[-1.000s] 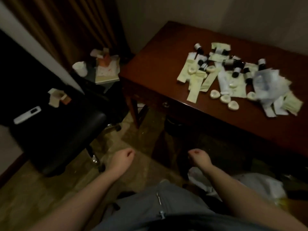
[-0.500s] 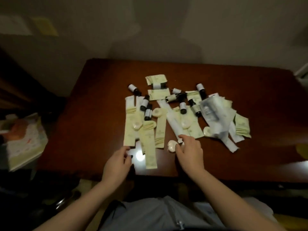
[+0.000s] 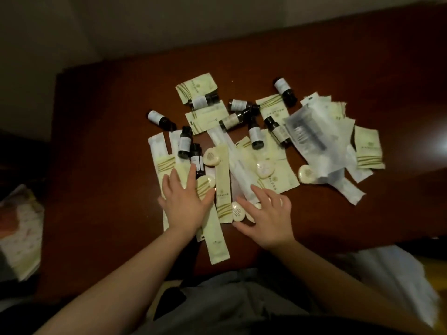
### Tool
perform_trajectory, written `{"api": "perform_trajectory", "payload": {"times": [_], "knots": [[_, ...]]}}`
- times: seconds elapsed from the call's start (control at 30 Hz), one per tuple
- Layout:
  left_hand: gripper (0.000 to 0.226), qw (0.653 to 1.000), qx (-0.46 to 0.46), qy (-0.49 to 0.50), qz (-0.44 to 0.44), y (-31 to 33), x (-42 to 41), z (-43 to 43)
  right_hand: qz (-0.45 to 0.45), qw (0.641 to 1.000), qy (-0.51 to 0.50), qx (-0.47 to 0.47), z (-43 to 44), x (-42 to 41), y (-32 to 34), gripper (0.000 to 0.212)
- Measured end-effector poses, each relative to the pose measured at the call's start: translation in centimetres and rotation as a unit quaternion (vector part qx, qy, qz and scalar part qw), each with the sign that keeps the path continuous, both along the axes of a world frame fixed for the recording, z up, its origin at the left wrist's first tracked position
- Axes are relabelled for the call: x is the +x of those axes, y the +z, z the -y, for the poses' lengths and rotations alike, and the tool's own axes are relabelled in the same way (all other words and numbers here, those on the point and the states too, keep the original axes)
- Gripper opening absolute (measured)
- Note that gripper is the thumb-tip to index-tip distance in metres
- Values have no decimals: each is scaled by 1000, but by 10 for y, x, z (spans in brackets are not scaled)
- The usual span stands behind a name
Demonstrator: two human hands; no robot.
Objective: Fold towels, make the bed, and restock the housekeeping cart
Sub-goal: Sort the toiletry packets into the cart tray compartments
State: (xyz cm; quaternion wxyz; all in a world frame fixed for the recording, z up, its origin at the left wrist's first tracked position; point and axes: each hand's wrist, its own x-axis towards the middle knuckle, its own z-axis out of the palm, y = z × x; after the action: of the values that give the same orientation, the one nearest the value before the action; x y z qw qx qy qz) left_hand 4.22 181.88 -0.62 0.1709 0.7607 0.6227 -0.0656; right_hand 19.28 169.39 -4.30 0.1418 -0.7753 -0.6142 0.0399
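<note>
Both hands lying flat on the toiletry pile on the table [image 3: 96, 165], prob. sorting for cart restock. Left hand [image 3: 186, 201] spreading wide, pressing long packets [image 3: 158, 153]. Right hand [image 3: 268, 218] splaying fingers over round soaps [image 3: 238, 210], gripping nothing. Bottles [image 3: 254, 131] lying loose behind.

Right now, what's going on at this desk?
A person leans over hotel toiletries scattered on a dark wooden desk: small dark bottles, pale green sachets and round soaps. The left hand lies flat, fingers spread, on the long sachets at the pile's near left. The right hand is spread over two of the round soaps at the near edge. Neither hand grips anything.
</note>
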Motion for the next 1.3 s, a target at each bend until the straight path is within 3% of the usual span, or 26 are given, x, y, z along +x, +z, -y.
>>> {"api": "perform_trajectory", "payload": {"times": [0.17,0.37,0.63,0.9,1.1,1.17,1.23,1.3], "knots": [[76,999,18,19,45,3,-4,-2,-1,1000,26,2,-10,4,-1,51],[101,989,-30,138,45,14,-20,8,-32,997,72,-17,-13,14,9,52],[80,957,-68,241,146,15,-24,6,-111,993,40,22,-10,23,29,48],[63,908,-67,324,257,25,-32,7,-274,956,-107,-18,-22,23,54,47],[65,863,-33,360,353,48,-53,6,-485,839,-221,111,-47,10,81,22],[65,856,-12,348,382,60,-56,0,-557,784,-253,110,-62,4,92,15],[66,864,6,315,393,71,-55,-6,-654,692,-299,59,-76,-1,103,20],[67,858,16,306,412,82,-54,-12,-761,551,-341,-4,-85,-11,114,29]]}}
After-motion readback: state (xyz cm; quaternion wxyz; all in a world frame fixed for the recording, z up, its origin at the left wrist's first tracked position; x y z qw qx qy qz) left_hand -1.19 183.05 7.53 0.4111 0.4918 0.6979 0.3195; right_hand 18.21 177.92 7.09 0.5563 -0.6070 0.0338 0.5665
